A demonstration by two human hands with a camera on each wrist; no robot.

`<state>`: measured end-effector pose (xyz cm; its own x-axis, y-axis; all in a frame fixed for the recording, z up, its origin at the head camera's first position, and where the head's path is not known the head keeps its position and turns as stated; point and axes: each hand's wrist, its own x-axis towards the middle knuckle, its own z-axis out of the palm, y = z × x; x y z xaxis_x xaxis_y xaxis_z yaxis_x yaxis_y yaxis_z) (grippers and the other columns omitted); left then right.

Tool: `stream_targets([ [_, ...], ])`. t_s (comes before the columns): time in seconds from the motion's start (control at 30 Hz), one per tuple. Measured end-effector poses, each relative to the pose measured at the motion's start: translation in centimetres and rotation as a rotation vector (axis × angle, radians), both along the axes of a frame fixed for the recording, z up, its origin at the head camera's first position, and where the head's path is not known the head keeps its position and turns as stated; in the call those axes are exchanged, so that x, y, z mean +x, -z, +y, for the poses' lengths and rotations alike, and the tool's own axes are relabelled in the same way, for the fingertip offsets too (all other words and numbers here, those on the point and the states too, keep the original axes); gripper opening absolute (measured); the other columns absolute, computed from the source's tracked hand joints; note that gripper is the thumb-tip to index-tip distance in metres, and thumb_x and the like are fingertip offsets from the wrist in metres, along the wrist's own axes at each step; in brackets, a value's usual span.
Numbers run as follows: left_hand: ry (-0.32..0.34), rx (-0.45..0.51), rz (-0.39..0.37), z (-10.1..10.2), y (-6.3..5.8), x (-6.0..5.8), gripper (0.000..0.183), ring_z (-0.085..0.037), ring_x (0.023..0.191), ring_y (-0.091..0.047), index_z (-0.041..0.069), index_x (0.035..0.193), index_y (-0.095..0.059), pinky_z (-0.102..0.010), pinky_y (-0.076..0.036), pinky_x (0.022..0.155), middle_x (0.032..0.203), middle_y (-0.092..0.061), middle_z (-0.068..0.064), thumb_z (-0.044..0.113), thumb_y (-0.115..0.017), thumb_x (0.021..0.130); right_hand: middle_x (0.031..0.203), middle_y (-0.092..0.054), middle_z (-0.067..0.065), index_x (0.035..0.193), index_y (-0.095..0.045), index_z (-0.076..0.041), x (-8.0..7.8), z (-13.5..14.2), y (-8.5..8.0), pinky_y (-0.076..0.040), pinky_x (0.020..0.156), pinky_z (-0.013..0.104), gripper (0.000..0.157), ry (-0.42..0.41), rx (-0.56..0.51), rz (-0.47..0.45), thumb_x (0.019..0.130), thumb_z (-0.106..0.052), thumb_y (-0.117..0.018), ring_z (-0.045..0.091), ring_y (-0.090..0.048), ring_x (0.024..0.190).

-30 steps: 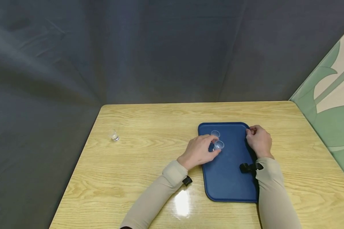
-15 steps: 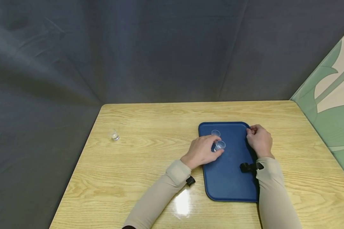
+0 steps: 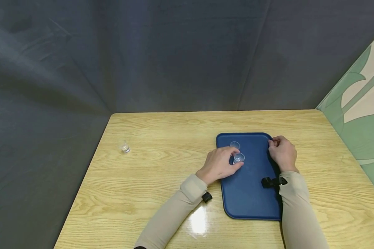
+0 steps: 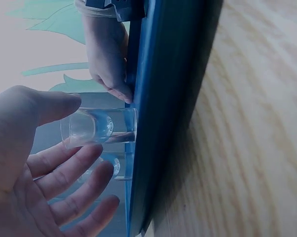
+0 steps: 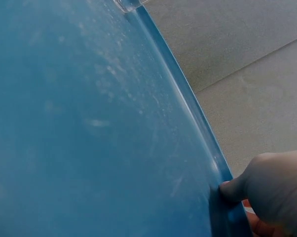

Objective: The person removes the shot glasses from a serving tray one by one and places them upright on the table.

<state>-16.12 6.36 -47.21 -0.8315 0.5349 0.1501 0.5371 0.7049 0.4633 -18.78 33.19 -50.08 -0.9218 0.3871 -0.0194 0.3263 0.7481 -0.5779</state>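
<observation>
My left hand (image 3: pixel 220 162) is over the left side of a blue tray (image 3: pixel 250 193), its thumb and index finger on either side of a clear shot glass (image 3: pixel 239 158). That glass stands upright on the tray, base down, as the left wrist view shows. Just behind it is a second clear shot glass (image 3: pixel 235 145), partly hidden by my fingers. At the tray's far right corner my right hand (image 3: pixel 283 154) pinches the rim, thumb on top in the right wrist view; the fingers below are mostly hidden.
Far to the left on the wooden table (image 3: pixel 162 138) stands another small clear glass (image 3: pixel 125 147). A dark curtain (image 3: pixel 187 58) hangs behind and to the left of the table. A green and cream patterned panel (image 3: pixel 361 114) borders the right side.
Over the first half second my left hand shifted slightly right, together with the glass between its fingers. Since then it has hardly moved. My right hand stays at the tray corner.
</observation>
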Motion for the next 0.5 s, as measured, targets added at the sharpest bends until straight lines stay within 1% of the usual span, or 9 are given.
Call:
stream_targets([
  [0.3, -0.014, 0.016, -0.002, -0.7, -0.3, 0.3, 0.038, -0.005, 0.094, -0.071, 0.027, 0.129, -0.074, -0.020, -0.051, 0.071, 0.114, -0.075, 0.012, 0.050, -0.073, 0.098, 0.104, -0.068, 0.024, 0.126, -0.065, 0.008, 0.1, 0.1, -0.1, -0.040, 0.072, 0.039, 0.039, -0.005, 0.000, -0.002, 0.109, -0.025, -0.053, 0.040, -0.063, 0.093],
  [0.5, -0.030, 0.027, 0.021, -1.5, -0.2, 0.4, 0.040, -0.006, 0.096, -0.072, 0.026, 0.129, -0.075, -0.020, -0.052, 0.073, 0.115, -0.076, 0.012, 0.050, -0.074, 0.097, 0.104, -0.068, 0.023, 0.126, -0.065, 0.007, 0.1, 0.0, -0.1, -0.040, 0.072, 0.039, 0.038, 0.002, 0.001, -0.008, 0.109, -0.025, -0.053, 0.040, -0.063, 0.093],
])
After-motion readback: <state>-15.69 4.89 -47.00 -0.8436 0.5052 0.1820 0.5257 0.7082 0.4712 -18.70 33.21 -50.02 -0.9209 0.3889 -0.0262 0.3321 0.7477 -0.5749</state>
